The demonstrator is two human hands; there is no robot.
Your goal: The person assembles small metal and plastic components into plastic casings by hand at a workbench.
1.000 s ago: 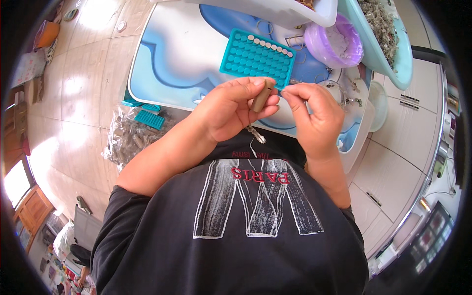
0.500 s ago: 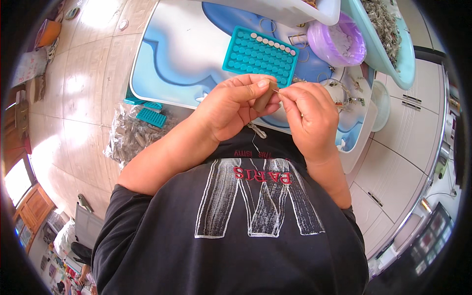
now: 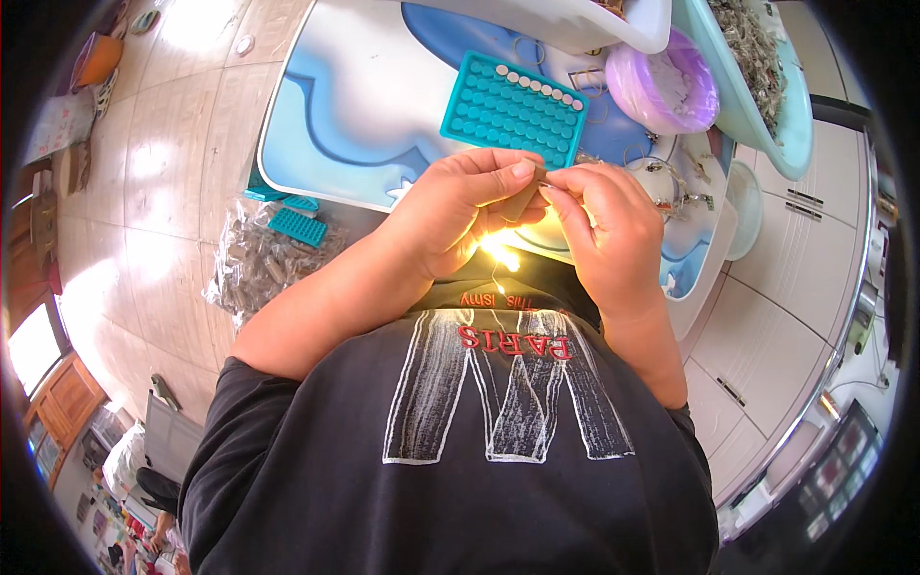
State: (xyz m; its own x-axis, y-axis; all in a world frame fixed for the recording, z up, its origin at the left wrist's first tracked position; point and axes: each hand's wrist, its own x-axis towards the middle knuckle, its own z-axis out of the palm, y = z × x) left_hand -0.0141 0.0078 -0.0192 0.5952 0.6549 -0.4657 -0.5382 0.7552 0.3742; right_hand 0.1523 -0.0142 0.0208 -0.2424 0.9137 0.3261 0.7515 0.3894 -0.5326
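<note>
Several left-hand fingers holding a brown cylinder, right-hand fingers pinched narrow by its top

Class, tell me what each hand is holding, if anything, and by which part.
The left hand holds a brown piece near its far end. The right hand has its fingertips at that end; whether they grip anything cannot be told.

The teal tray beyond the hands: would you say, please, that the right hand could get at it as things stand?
Probably yes: the teal tray lies just beyond the right hand, most of its top uncovered, though that hand is busy at the brown piece in the left hand.
</note>
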